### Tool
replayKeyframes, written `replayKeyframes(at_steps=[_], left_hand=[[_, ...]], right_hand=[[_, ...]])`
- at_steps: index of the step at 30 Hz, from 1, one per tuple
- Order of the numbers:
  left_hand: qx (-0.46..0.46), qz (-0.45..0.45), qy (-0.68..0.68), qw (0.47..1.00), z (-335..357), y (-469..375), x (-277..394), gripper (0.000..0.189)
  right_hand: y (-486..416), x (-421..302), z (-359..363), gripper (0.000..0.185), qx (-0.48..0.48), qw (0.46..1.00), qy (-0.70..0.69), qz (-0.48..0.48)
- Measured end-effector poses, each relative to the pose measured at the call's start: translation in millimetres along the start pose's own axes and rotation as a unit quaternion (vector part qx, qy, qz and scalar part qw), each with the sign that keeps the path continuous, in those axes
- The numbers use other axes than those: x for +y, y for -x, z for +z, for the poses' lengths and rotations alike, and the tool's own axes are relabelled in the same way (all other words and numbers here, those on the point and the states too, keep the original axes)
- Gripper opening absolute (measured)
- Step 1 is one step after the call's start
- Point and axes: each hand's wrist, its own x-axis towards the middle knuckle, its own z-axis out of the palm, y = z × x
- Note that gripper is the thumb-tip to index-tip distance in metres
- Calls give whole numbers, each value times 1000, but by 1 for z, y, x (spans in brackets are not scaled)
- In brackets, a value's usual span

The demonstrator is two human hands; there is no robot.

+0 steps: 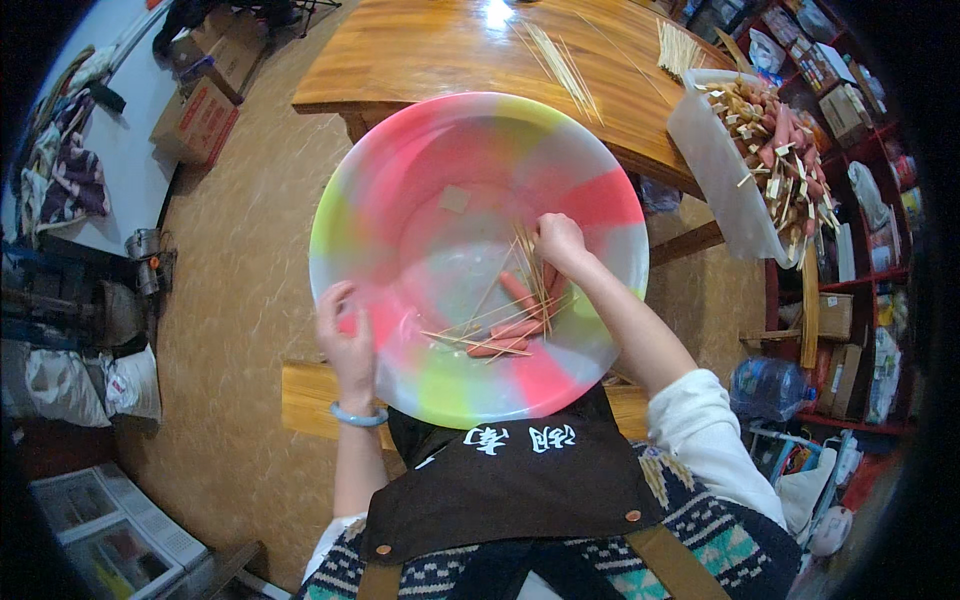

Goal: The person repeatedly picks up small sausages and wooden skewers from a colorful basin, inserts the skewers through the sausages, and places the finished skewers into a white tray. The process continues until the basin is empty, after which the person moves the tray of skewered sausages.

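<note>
A large pink, yellow and white plastic basin (480, 412) stands tilted before me, between my lap and the table. Inside it lie several pink sausages (517, 292) and loose bamboo skewers (465, 326), crossing one another. My right hand (561, 241) is inside the basin on the right, its fingers closed at the upper ends of some skewers; how many it pinches is hidden. Just below that hand is another sausage, partly covered. At the basin's left rim, my left hand (346, 330) has thumb and fingers apart in a curve, with nothing visible between them.
A wooden table (420, 45) bears loose skewers (559, 64) and a skewer bundle (679, 49). At its right corner a white plastic bin (724, 161) is heaped with skewered food (784, 150). Shelves (825, 217) line the right; cardboard boxes (196, 120) stand left. A water jug (769, 386) is at right.
</note>
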Motion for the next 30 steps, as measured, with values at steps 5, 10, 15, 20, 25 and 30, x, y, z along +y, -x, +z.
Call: replayKeyframes(at_steps=[5,10,15,20,25,30], left_hand=[[-224,24,28,974,49,7,16,20],[-422,58,-53,903,92,34,3,21],[-563,112,-181,799,123,53,1,18],[-433,88,-215,871,144,30,-6,18],[-393,341,-139,842,181,24,-12,21],[-423,426,-200,774,196,24,-6,12]], right_hand=[[-15,-12,26,28,-23,999,-47,12],[-16,-13,-9,31,14,985,-169,-25],[16,-10,-82,29,18,923,-382,-42],[92,26,-126,20,2,832,-555,-21],[145,49,-113,30,-18,626,-778,49],[178,43,-94,16,-57,501,-857,104]])
